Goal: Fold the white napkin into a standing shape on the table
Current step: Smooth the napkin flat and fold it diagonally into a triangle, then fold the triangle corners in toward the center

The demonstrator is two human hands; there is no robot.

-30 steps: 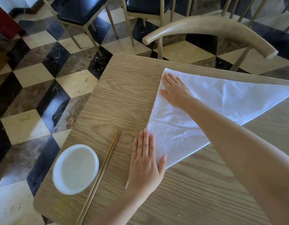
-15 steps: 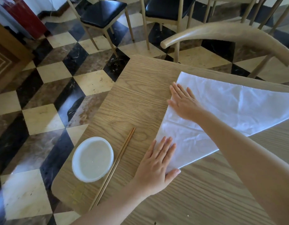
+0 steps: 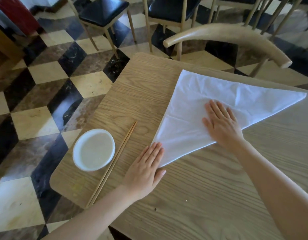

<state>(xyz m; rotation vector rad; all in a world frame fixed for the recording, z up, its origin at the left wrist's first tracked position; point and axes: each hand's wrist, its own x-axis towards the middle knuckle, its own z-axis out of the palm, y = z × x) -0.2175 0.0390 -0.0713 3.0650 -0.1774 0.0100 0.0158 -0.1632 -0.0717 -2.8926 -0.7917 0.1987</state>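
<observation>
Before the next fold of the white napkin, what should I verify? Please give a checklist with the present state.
1. The napkin lies as a flat triangle on the table: ok.
2. The left hand lies flat on its near corner: ok.
3. The right hand lies flat on its middle: ok.
4. The chopsticks and white dish are apart from it: ok.
5. Cloth free of creases: not ok, creases show.
6. Layer edges aligned: cannot tell.
</observation>
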